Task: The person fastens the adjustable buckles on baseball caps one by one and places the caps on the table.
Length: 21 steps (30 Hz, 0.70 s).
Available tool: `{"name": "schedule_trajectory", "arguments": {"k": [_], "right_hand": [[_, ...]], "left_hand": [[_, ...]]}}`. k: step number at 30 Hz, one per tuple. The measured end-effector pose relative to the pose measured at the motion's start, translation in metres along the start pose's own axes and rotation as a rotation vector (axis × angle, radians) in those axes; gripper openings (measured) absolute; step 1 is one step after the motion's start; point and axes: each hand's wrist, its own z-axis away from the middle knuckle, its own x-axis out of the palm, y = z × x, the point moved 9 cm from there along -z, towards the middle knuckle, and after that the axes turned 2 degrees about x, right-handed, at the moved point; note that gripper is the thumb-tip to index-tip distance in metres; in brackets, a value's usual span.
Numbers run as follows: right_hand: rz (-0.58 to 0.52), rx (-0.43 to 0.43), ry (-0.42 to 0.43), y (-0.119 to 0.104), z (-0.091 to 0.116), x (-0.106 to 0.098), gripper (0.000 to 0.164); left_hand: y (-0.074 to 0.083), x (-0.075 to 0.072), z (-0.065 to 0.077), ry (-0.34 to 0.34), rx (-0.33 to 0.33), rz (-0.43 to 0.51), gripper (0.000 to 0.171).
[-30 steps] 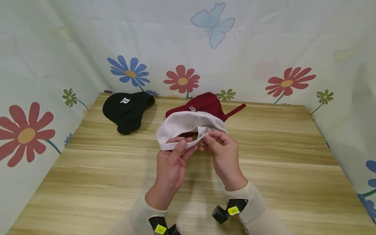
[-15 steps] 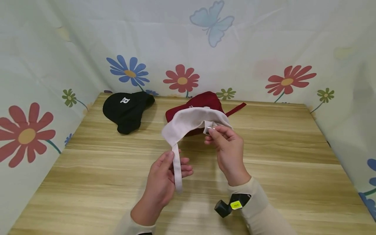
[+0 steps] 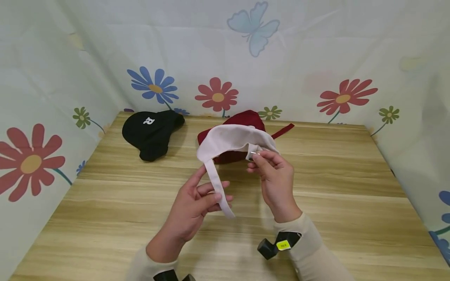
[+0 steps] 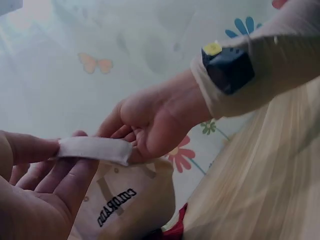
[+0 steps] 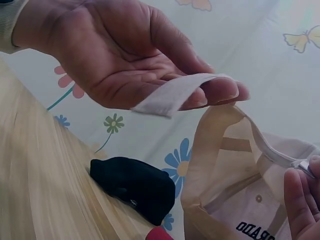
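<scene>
Pale cap (image 3: 230, 139): unfastened
Left hand (image 3: 190, 205): holding strap (image 3: 216, 180)
Right hand (image 3: 276, 177): pinching buckle (image 3: 253, 153)
Red cap (image 3: 249, 118): partly hidden behind
Black cap (image 3: 149, 134): apart

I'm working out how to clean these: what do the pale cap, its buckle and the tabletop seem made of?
Pale cap: matte cloth, perhaps cotton; its strap curves softly without shine.
Buckle: probably metal, polished; it looks silvery and glints.
Tabletop: wood or wood-look laminate, smooth; streaky grain shows, but leaves which open.
</scene>
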Motion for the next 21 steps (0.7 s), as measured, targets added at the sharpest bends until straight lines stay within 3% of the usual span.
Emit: {"name": "schedule_trajectory", "arguments": {"k": [4, 8, 13, 16, 21], "right_hand": [[-0.002, -0.002, -0.004, 0.0, -0.001, -0.002, 0.009], [-0.013, -0.006, -0.003, 0.0, -0.002, -0.003, 0.009], [-0.035, -0.009, 0.004, -0.002, -0.002, -0.004, 0.011], [-0.047, -0.012, 0.012, -0.003, -0.003, -0.005, 0.013], [-0.054, -0.015, 0.02, -0.003, -0.004, -0.006, 0.013]], "left_hand": [[0.01, 0.001, -0.006, -0.055, 0.011, -0.134, 0.085], [0.017, -0.008, -0.013, 0.009, 0.018, -0.219, 0.082], [0.023, -0.021, -0.018, 0.147, 0.032, -0.23, 0.051], [0.026, -0.022, -0.02, 0.17, 0.065, -0.222, 0.031], [0.03, -0.024, -0.024, 0.202, 0.114, -0.234, 0.025]]}}
